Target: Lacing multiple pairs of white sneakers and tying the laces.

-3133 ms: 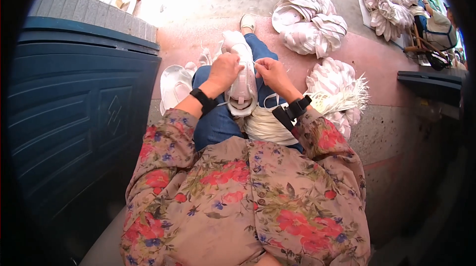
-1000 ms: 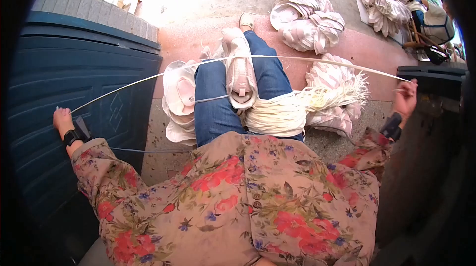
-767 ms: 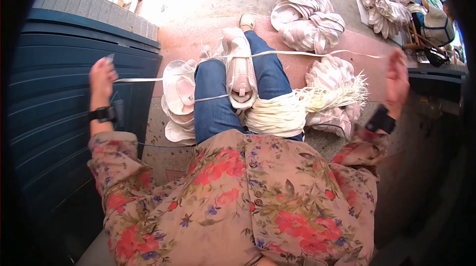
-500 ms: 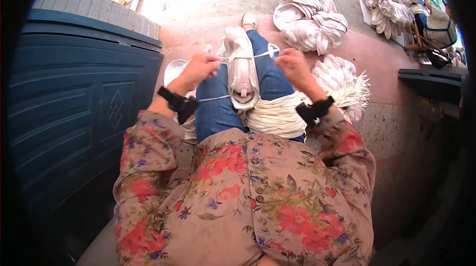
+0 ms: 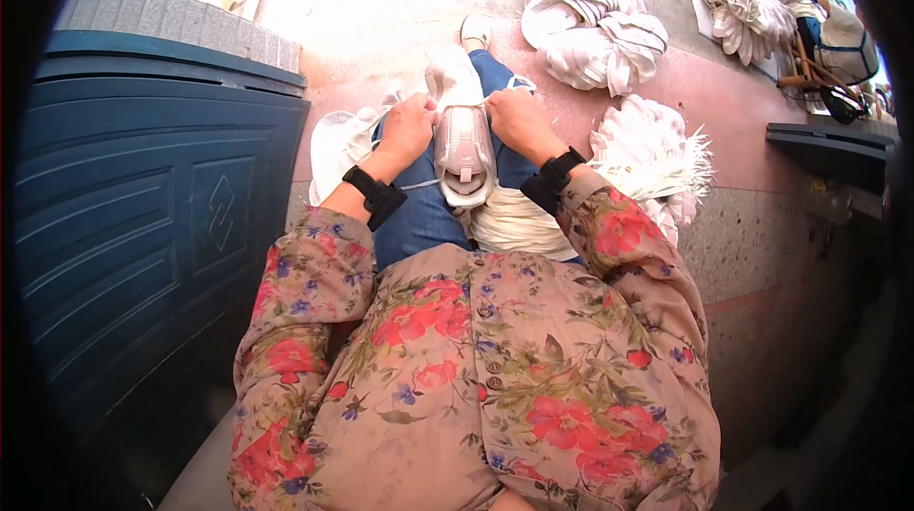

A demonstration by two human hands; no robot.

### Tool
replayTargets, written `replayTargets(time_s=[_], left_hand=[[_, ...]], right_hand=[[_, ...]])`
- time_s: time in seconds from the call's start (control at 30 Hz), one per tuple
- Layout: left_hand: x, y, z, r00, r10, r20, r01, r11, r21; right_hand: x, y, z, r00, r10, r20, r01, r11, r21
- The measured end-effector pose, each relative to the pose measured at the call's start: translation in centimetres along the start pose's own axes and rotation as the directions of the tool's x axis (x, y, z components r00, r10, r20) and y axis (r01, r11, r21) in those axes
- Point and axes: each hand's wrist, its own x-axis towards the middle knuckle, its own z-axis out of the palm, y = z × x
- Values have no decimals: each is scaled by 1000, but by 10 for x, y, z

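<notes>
A white and pale pink shoe (image 5: 465, 145) lies lengthwise between my thighs, its heel opening toward me. My left hand (image 5: 408, 127) is closed at its left edge, and my right hand (image 5: 522, 119) is closed at its right edge. A white shoelace (image 5: 466, 107) runs across the front part of the shoe between the two hands. Both hands seem to pinch this lace, though the fingertips are partly hidden. A loose lace loop (image 5: 520, 82) shows just beyond my right hand. On my right thigh lies a thick bundle of cream laces (image 5: 519, 224).
Several heaps of white shoe uppers (image 5: 595, 35) lie on the floor at the right, one with fringed lace ends (image 5: 657, 168) near it. More white pieces (image 5: 338, 145) are by my left leg. A dark blue panelled door (image 5: 162, 197) stands at the left. A dark ledge (image 5: 828, 154) juts in at the right.
Both hands have moved inward, from wide apart with the lace stretched between them to close against the shoe's sides. The shoe stays in place.
</notes>
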Motion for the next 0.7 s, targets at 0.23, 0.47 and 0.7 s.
replayTargets(time_s=[0.23, 0.47, 0.7], left_hand=[[3, 1, 6, 988, 109, -112, -85, 976, 201], [9, -3, 11, 967, 186, -174, -141, 960, 241], [7, 0, 14, 970, 164, -182, -113, 958, 263]], right_hand=[[2, -9, -9, 966, -251, -65, 221, 928, -299], [12, -10, -15, 859, -511, 40, 469, 752, -463], [13, -10, -11, 861, -508, 22, 461, 763, -453]])
